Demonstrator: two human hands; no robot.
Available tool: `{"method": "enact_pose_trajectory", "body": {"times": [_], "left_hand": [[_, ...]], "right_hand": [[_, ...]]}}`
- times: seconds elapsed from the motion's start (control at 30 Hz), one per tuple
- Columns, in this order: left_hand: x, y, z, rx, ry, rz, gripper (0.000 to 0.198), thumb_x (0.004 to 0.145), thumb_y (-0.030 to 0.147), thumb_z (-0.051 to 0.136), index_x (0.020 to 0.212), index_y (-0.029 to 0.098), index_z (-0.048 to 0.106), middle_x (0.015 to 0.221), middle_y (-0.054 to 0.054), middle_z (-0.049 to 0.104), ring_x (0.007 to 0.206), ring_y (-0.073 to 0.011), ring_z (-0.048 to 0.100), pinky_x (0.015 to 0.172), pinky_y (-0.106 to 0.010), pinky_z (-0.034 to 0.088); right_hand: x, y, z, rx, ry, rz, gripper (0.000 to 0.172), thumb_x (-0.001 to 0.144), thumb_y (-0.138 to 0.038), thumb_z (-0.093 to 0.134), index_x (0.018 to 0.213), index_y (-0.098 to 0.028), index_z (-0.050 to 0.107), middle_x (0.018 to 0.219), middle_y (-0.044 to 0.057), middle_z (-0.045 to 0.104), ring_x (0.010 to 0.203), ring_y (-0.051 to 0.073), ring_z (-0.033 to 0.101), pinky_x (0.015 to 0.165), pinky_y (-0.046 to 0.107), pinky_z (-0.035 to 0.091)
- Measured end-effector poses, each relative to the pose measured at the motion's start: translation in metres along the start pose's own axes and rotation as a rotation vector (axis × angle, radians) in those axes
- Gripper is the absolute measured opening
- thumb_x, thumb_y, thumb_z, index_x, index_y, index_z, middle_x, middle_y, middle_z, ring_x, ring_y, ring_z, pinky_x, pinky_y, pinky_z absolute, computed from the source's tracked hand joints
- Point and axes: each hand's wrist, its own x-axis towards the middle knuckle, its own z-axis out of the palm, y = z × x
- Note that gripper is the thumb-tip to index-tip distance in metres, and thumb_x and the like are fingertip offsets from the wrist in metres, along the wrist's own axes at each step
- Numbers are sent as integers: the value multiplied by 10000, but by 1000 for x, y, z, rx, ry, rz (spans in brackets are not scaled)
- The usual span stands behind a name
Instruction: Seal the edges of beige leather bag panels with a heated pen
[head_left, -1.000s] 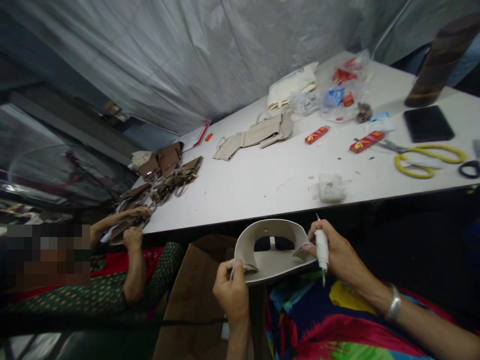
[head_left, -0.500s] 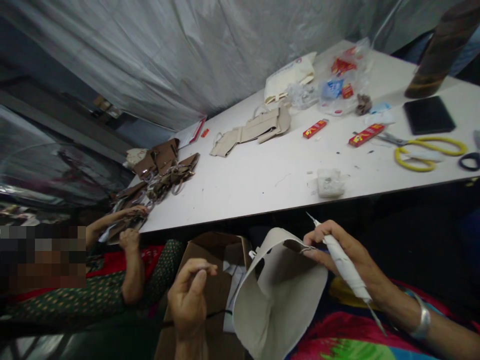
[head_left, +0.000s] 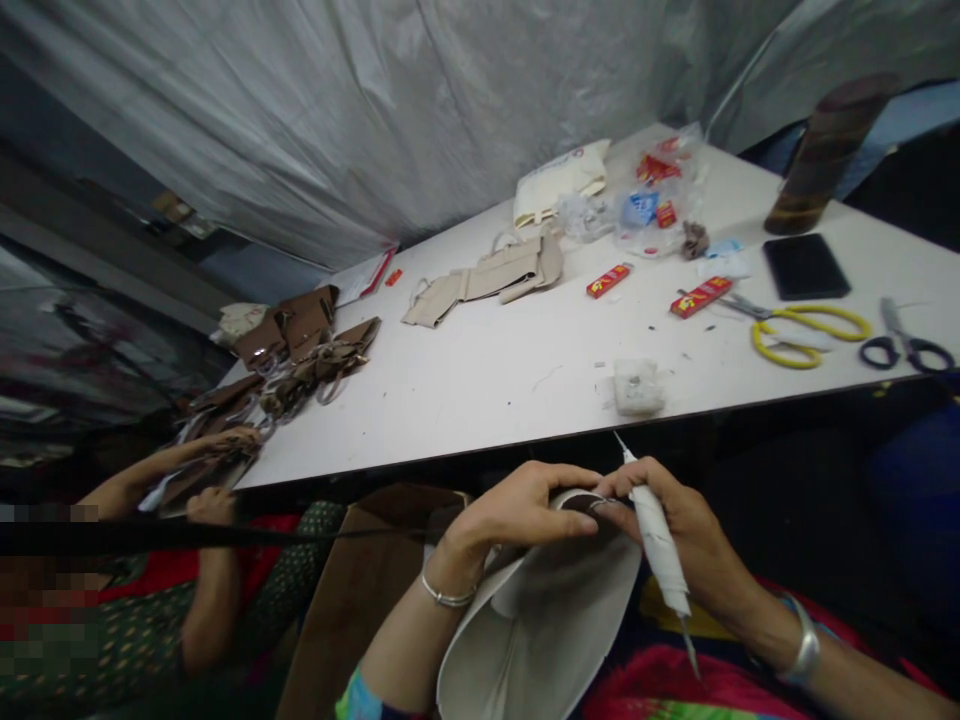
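Observation:
A beige leather-like bag body (head_left: 555, 610), curled open like a cone, sits in front of me at my lap. My left hand (head_left: 525, 505) grips its upper rim, thumb on the near side and fingers over the far side. At the same rim, the thumb and fingertips of my right hand (head_left: 660, 500) pinch the edge close to my left fingertips. My right hand also holds an awl-like tool (head_left: 660, 550) with a white-wrapped handle; its thin tip points up, a metal end points down. What lies between the fingertips is too small to make out.
On the white table (head_left: 450, 390) are a folded beige bag piece (head_left: 487, 280), red boxes (head_left: 701, 297), yellow-handled scissors (head_left: 802, 335), black-handled scissors (head_left: 904, 345), a bottle (head_left: 825, 155) and brown bags (head_left: 307, 330). A cardboard box (head_left: 337, 600) stands below. A co-worker's hand (head_left: 212, 507) is at left.
My left hand has moved right from beside the bag body and taken hold of its rim next to my right hand. The right hand keeps its grip on the awl and rim.

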Motion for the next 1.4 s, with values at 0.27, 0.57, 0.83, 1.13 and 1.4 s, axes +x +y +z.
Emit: {"method": "enact_pose_trajectory", "body": {"times": [0.27, 0.57, 0.83, 1.13, 1.4], "left_hand": [[16, -25, 30, -130, 321, -126, 196, 748, 244, 769, 922, 177, 829, 861, -58, 802, 782, -214, 695, 749, -300, 507], [35, -64, -25, -654, 559, -262, 379, 540, 381, 930, 690, 167, 656, 558, 10, 642, 498, -133, 549, 527, -241, 417], [84, -57, 30, -630, 525, -315, 327, 547, 368, 870, 690, 140, 684, 578, 7, 610, 548, -125, 509, 569, -255, 397], [99, -65, 61, -607, 371, -338, 254, 602, 307, 806, 767, 119, 759, 695, -43, 690, 663, -165, 575, 668, -295, 429], [103, -63, 62, -569, 387, -346, 204, 608, 268, 789, 752, 139, 726, 667, -32, 672, 629, -152, 553, 617, -281, 388]], "right_hand": [[8, 27, 7, 18, 52, 58, 146, 964, -337, 719, 968, -252, 601, 958, 24, 736, 802, 177, 686, 674, 256, 537], [21, 39, -46, -13, 161, 56, 272, 1051, -515, 586, 1191, -299, 671, 939, 4, 727, 823, 175, 697, 743, 257, 567], [55, 60, -90, -205, 397, 170, 376, 978, -618, 647, 1081, -257, 650, 819, -4, 671, 731, 180, 619, 680, 287, 522], [76, 67, -94, -278, 403, 68, 389, 985, -625, 625, 1016, -242, 687, 811, 15, 708, 744, 210, 668, 741, 327, 546], [85, 67, -90, -300, 335, 6, 334, 1007, -574, 624, 968, -248, 684, 804, 5, 683, 717, 196, 631, 702, 319, 512]]}}
